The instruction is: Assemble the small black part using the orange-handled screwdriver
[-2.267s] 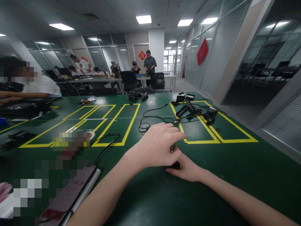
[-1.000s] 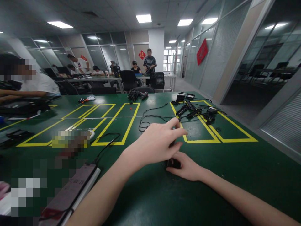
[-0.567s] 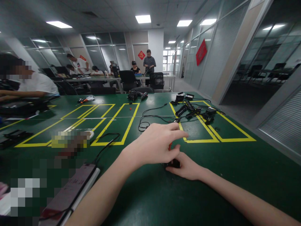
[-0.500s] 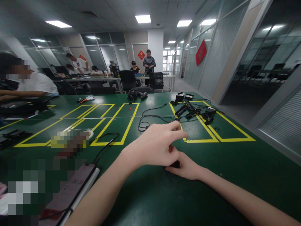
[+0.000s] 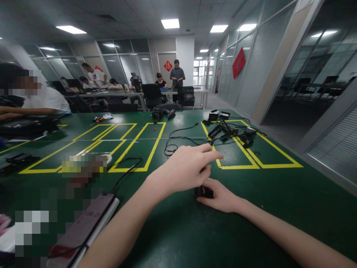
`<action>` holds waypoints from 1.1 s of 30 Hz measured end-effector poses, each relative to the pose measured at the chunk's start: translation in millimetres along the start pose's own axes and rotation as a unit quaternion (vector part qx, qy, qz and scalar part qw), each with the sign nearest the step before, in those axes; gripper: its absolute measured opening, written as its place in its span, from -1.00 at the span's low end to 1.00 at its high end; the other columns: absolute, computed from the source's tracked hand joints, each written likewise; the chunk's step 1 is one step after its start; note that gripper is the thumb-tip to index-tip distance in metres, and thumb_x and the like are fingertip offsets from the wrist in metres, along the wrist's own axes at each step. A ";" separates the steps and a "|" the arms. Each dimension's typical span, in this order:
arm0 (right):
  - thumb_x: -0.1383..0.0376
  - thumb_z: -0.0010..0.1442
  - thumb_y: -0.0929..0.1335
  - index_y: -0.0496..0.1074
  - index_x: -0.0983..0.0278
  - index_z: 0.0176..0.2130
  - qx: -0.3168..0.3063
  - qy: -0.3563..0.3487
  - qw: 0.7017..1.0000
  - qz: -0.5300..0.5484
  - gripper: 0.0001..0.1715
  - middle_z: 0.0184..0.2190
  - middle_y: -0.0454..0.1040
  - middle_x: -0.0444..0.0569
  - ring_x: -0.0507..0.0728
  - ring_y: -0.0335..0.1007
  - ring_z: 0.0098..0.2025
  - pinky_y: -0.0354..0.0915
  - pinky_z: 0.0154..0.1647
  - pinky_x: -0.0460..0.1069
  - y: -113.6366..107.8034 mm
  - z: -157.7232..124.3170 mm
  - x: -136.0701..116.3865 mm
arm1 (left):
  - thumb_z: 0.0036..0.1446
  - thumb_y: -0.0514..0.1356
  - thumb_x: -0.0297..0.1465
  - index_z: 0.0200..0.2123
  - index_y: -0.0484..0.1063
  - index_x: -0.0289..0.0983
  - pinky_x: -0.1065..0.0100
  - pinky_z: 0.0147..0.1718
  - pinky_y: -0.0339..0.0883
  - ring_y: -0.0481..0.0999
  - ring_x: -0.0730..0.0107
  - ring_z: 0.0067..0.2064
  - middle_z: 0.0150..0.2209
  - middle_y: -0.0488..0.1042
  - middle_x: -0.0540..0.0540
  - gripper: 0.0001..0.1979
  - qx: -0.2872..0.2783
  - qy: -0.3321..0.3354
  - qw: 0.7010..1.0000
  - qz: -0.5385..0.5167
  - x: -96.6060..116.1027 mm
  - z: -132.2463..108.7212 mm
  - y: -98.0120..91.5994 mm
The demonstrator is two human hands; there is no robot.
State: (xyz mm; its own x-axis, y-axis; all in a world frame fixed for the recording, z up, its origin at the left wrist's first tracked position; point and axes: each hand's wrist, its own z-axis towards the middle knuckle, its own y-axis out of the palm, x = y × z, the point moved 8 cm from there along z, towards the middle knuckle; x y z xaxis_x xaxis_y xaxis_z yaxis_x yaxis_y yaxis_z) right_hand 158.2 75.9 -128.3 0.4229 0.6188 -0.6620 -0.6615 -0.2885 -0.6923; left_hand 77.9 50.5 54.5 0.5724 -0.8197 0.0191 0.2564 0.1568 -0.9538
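Note:
My right hand grips a small black part low over the green table, thumb on the near side. Much of that part is covered by the fingers, so its kind does not show. Just above and to the left is my left hand, back upward, with one finger reaching out to the right and the others curled in. Whatever those curled fingers hold is hidden behind the hand. Both hands are close together, almost touching, over the black part.
Black parts and cables lie in a heap beyond my hands. Yellow tape marks rectangles on the table. A black drill-like tool lies at the far edge. On the left are a power strip and a seated person.
My left hand has lifted slightly, its fingers curling differently. The bit of red between the hands is out of sight, and more of the black part shows. My right hand stays in place.

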 end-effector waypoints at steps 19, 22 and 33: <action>0.29 0.11 0.47 0.44 0.25 -0.11 0.019 0.015 1.000 0.017 -0.68 -0.30 0.48 -0.11 0.11 0.35 -0.31 0.25 -0.28 -0.03 -4.0 -0.7 -5.1 | 0.21 0.10 -0.49 0.06 0.50 -0.18 0.38 -0.33 0.32 0.57 0.34 -0.18 -0.07 0.55 -0.08 -0.62 0.006 0.014 1.000 -0.017 2.2 2.3 -0.5; 0.27 0.13 0.46 0.42 0.25 -0.13 0.018 0.024 0.999 0.021 -0.72 -0.32 0.47 -0.12 0.10 0.33 -0.34 0.22 -0.31 -0.03 -2.6 -1.5 -2.2 | 0.27 0.10 -0.39 0.03 0.52 -0.19 0.38 -0.37 0.29 0.56 0.36 -0.25 -0.11 0.56 -0.07 -0.68 0.012 0.010 1.000 -0.014 1.3 2.6 -1.2; 0.28 0.16 0.45 0.39 0.24 -0.15 0.018 0.039 0.999 0.022 -0.75 -0.34 0.45 -0.13 0.07 0.31 -0.36 0.20 -0.35 -0.04 -2.0 -1.9 0.2 | 0.25 0.13 -0.39 0.00 0.51 -0.21 0.35 -0.36 0.31 0.56 0.37 -0.29 -0.16 0.58 -0.06 -0.71 0.015 -0.005 1.000 -0.024 -3.5 3.2 -2.9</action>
State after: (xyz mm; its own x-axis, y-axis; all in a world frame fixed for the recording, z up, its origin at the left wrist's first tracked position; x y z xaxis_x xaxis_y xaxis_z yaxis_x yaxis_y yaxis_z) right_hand 160.8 75.2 -127.5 0.4388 0.5470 -0.7129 -0.7019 -0.2867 -0.6520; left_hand 77.6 54.7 58.1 0.5672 -0.8207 0.0684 0.3067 0.1335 -0.9424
